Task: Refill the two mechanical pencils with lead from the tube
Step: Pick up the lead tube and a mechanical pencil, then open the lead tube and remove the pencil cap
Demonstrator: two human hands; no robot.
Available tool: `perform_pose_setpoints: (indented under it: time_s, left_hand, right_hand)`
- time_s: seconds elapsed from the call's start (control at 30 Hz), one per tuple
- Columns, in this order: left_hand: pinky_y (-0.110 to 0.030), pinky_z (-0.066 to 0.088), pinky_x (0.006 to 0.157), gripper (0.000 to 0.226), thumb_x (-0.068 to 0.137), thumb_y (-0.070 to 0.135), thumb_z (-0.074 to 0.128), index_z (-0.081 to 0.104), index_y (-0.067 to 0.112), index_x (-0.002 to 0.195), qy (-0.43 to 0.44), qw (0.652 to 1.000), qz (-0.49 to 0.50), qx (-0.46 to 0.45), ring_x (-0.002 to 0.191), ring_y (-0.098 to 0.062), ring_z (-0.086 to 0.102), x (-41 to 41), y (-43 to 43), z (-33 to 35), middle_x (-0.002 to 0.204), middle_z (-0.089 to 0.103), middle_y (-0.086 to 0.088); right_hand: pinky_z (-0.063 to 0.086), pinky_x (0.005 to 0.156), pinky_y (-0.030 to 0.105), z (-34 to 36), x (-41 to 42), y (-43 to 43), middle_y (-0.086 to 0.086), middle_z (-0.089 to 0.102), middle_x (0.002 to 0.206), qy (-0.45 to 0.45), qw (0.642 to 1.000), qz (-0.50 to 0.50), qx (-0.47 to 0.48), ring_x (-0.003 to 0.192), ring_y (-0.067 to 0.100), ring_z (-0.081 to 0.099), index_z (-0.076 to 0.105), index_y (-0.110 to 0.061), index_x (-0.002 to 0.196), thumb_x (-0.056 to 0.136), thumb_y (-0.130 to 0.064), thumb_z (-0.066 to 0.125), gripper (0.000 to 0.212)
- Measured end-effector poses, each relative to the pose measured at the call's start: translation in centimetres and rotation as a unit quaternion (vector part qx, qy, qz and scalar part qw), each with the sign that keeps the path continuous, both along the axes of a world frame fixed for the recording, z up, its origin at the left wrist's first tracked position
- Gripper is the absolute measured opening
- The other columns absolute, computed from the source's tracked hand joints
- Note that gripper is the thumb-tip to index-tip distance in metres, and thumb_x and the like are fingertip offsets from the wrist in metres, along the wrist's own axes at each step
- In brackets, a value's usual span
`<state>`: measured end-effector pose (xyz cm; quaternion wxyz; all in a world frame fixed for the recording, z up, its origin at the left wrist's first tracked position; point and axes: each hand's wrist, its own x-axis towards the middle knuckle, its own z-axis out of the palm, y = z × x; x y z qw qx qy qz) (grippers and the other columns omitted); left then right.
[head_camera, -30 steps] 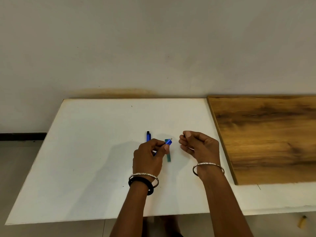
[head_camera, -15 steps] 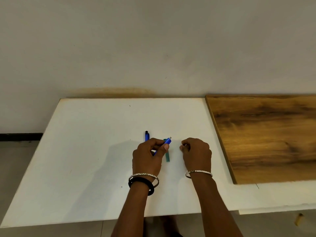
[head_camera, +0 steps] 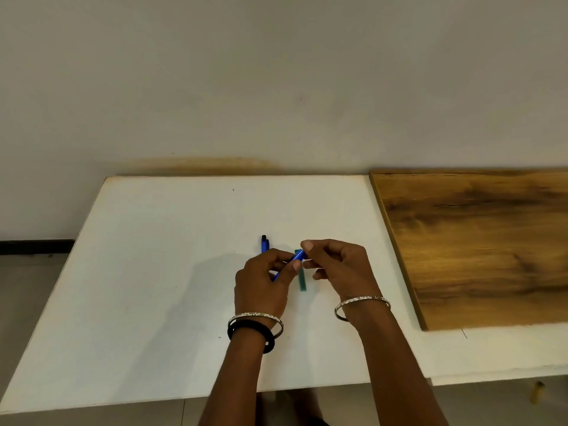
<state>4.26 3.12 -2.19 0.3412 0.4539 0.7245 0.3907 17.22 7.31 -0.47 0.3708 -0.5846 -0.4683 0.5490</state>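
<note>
Gripping a blue pencil (head_camera: 293, 262) mid-surface, left hand (head_camera: 261, 287) clenched its barrel; right hand (head_camera: 338, 269) fingers pinched its upper end. Second pencil (head_camera: 265, 243) and green lead tube (head_camera: 302, 279) lay beneath, toward the far edge.

head view, looking forward and down, table (head_camera: 147, 302) near

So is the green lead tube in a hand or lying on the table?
Lying flat on the white table: the green lead tube rests between both hands, neither gripping it.
</note>
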Motion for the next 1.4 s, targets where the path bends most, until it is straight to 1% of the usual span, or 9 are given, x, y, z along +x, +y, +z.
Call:
perform_pose_setpoints:
  time_s: [0.3, 0.5, 0.57, 0.7, 0.83, 0.97, 1.1, 1.27, 1.4]
  left_hand:
    - [-0.015, 0.044, 0.059, 0.012, 0.082, 0.036, 0.070, 0.075, 0.029, 0.090, 0.011, 1.000, -0.019, 0.012, 0.066, -0.006, 0.062, 0.1, -0.1, 0.0, 0.079, 0.071, 0.013]
    - [-0.016, 0.043, 0.059, 0.006, 0.081, 0.037, 0.070, 0.072, 0.035, 0.086, 0.007, 1.000, -0.009, 0.002, 0.066, -0.004, 0.061, -0.1, -0.2, -0.1, 0.073, 0.067, 0.016]
    - [-0.016, 0.043, 0.059, 0.003, 0.081, 0.037, 0.070, 0.070, 0.036, 0.084, -0.002, 1.000, 0.000, -0.003, 0.066, -0.005, 0.061, -0.2, -0.2, -0.1, 0.074, 0.069, 0.014]
    - [-0.024, 0.050, 0.062, 0.008, 0.083, 0.037, 0.067, 0.071, 0.031, 0.086, -0.030, 1.000, 0.007, 0.000, 0.065, -0.014, 0.063, 0.0, -0.2, 0.0, 0.077, 0.073, 0.008]
    - [-0.035, 0.054, 0.070, 0.013, 0.086, 0.035, 0.066, 0.072, 0.024, 0.090, -0.068, 0.997, 0.024, 0.003, 0.068, -0.024, 0.065, 0.4, -0.2, 0.3, 0.079, 0.074, 0.001]
    - [-0.032, 0.052, 0.070, 0.012, 0.087, 0.034, 0.064, 0.070, 0.023, 0.087, -0.094, 0.995, 0.039, 0.004, 0.067, -0.025, 0.065, 0.8, -0.3, 0.7, 0.076, 0.074, 0.002]
    - [-0.021, 0.045, 0.057, 0.012, 0.088, 0.034, 0.064, 0.069, 0.023, 0.087, -0.116, 0.992, 0.057, 0.001, 0.055, -0.015, 0.060, 0.9, -0.2, 0.9, 0.073, 0.074, 0.003]
    - [-0.020, 0.040, 0.049, 0.011, 0.087, 0.035, 0.064, 0.068, 0.024, 0.086, -0.150, 0.985, 0.090, -0.007, 0.048, -0.003, 0.057, 0.7, -0.1, 0.7, 0.068, 0.073, 0.008]
    - [-0.019, 0.041, 0.048, 0.012, 0.087, 0.034, 0.064, 0.069, 0.023, 0.087, -0.154, 0.983, 0.102, -0.009, 0.050, -0.004, 0.057, 0.5, -0.1, 0.6, 0.069, 0.073, 0.007]
  right_hand:
    - [0.056, 0.059, 0.018, -0.1, 0.2, -0.5, 0.005, 0.077, 0.075, 0.099, 0.994, -0.036, -0.040, 0.067, 0.016, 0.074, 0.078, -0.018, 0.077, 0.080, -0.015, 0.075, 0.005]
    - [0.058, 0.055, 0.022, -0.4, 0.3, 0.1, 0.007, 0.076, 0.074, 0.086, 0.989, -0.107, -0.051, 0.066, 0.019, 0.075, 0.071, -0.010, 0.083, 0.086, -0.017, 0.069, 0.008]
    - [0.059, 0.057, 0.022, -0.6, 0.9, 0.4, 0.006, 0.076, 0.076, 0.033, 0.991, -0.130, -0.003, 0.066, 0.017, 0.074, 0.072, -0.010, 0.086, 0.086, -0.018, 0.070, 0.008]
    - [0.059, 0.073, 0.032, -1.4, 2.7, 0.7, 0.006, 0.075, 0.082, -0.221, 0.957, -0.143, 0.119, 0.071, 0.018, 0.070, 0.076, -0.011, 0.089, 0.084, -0.018, 0.073, 0.009]
    - [0.050, 0.076, 0.022, -2.0, 3.4, 0.6, 0.006, 0.075, 0.088, -0.367, 0.917, -0.092, 0.124, 0.079, 0.018, 0.068, 0.076, -0.010, 0.088, 0.083, -0.012, 0.074, 0.006]
    - [0.051, 0.075, 0.026, -2.3, 3.5, 0.3, 0.006, 0.075, 0.087, -0.408, 0.904, -0.057, 0.111, 0.082, 0.022, 0.068, 0.076, -0.011, 0.085, 0.082, -0.009, 0.074, 0.004]
    - [0.050, 0.076, 0.025, -2.4, 3.6, 0.3, 0.005, 0.076, 0.089, -0.423, 0.899, -0.049, 0.107, 0.082, 0.021, 0.069, 0.077, -0.012, 0.086, 0.081, -0.011, 0.074, 0.006]
    - [0.050, 0.080, 0.024, -2.5, 3.7, 0.4, 0.006, 0.075, 0.095, -0.411, 0.907, -0.036, 0.085, 0.087, 0.021, 0.069, 0.076, -0.011, 0.094, 0.078, -0.010, 0.078, 0.017]
    - [0.044, 0.076, 0.019, -1.8, 3.2, 0.1, 0.004, 0.073, 0.094, -0.408, 0.900, -0.084, 0.127, 0.084, 0.017, 0.067, 0.073, -0.013, 0.095, 0.081, -0.013, 0.075, 0.014]
